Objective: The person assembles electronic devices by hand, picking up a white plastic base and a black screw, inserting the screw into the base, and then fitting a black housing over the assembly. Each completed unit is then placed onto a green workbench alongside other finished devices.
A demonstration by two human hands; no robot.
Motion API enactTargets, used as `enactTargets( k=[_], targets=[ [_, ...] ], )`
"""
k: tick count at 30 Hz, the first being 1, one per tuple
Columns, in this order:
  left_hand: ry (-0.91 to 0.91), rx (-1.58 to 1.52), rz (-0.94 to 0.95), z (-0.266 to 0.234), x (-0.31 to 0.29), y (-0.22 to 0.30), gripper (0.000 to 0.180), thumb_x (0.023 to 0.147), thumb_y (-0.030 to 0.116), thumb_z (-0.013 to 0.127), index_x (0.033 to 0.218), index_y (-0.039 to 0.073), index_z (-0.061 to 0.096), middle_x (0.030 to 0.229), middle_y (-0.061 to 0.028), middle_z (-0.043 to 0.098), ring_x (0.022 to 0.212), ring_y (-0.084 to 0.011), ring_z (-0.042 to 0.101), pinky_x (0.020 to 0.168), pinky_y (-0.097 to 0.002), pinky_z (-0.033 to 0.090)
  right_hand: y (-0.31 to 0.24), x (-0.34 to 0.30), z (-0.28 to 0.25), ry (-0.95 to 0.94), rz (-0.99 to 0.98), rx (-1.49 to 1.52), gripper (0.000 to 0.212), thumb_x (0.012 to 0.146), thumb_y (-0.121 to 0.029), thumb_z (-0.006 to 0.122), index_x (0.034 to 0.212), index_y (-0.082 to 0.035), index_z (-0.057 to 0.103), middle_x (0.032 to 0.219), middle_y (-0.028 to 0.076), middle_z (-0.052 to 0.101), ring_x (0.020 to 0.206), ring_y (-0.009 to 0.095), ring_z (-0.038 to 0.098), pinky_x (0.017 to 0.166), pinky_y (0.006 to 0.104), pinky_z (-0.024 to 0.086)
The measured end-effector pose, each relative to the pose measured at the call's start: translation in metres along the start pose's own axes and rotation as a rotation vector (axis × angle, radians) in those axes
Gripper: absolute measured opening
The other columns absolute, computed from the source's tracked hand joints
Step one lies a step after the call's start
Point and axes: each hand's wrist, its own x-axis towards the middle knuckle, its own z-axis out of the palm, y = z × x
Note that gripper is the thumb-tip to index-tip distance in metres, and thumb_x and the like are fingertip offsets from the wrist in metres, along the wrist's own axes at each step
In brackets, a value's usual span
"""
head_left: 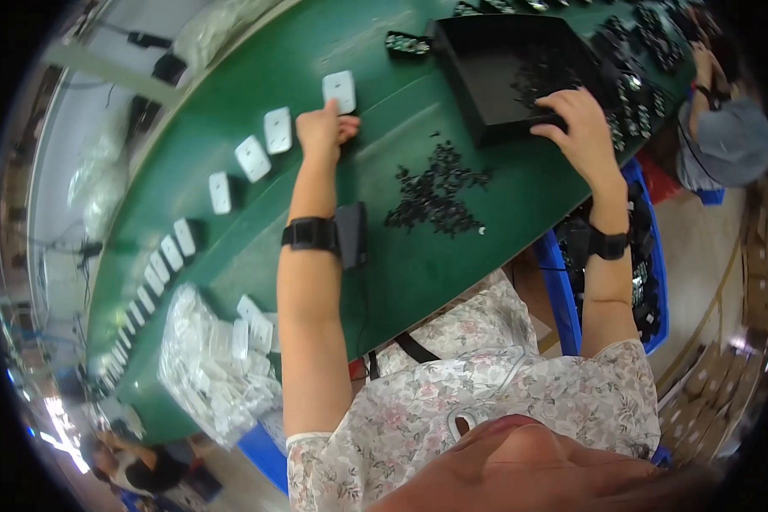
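My left hand [320,132] is over the green table, its fingers curled and one digit at the lower edge of a white rectangular casing [340,89]. Whether the curled fingers hold a small part is hidden. My right hand [584,135] reaches over the near right side of a black tray [491,85], fingers bent and apart. Small black parts [542,72] lie in the tray beside its fingertips. Between my arms, a loose pile of small black parts [439,189] is spread on the table.
White casings [252,159] form a curving row along the left. A clear bag of white pieces [205,367] lies by my left elbow. Circuit boards [408,43] sit around the tray. A blue crate [563,294] stands below my right arm; a co-worker [725,136] sits at far right.
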Motion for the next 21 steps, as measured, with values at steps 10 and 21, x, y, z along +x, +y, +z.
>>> enactTargets(
  k=[10, 21],
  targets=[
    [0.282, 0.227, 0.154, 0.005, -0.026, 0.000, 0.041, 0.092, 0.029, 0.058, 0.100, -0.011, 0.050, 0.056, -0.0112, 0.059, 0.039, -0.0107, 0.045, 0.035, -0.0232, 0.030, -0.050, 0.007, 0.028, 0.170, -0.080, -0.105, 0.022, 0.074, -0.027, 0.068, 0.073, -0.011, 0.053, 0.071, 0.000, 0.052, 0.073, 0.018, 0.052, 0.065, 0.0309, 0.040],
    [0.048, 0.666, 0.681, 0.011, -0.133, -0.008, 0.028, 0.089, 0.018, 0.061, 0.113, 0.006, 0.054, 0.083, -0.0066, 0.060, 0.064, -0.0166, 0.055, 0.061, -0.0309, 0.046, -0.066, -0.004, 0.023, 0.052, 0.116, -0.203, 0.022, 0.080, -0.027, 0.064, 0.076, -0.008, 0.053, 0.071, 0.004, 0.055, 0.072, 0.022, 0.056, 0.061, 0.0343, 0.042]
  ],
)
